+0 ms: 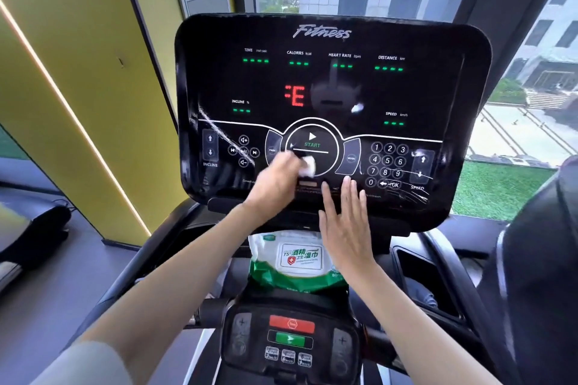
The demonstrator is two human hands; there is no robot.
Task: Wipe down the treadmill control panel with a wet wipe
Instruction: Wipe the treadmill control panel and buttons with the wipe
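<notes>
The black treadmill control panel (331,84) fills the middle of the view, lit with green dashes and a red E. My left hand (275,181) grips a crumpled white wet wipe (308,166) and presses it on the panel just below the round START button (312,141); the hand is motion-blurred. My right hand (344,219) is flat with straight fingers, its fingertips at the panel's lower edge below the number keypad (387,162). Wet streaks show at the panel's lower left and lower right.
A green and white pack of wet wipes (297,259) lies in the tray under the panel. Below it sits a small console with a red stop button (291,324) and a green one. Black handrails run down both sides. A yellow wall stands left, windows behind.
</notes>
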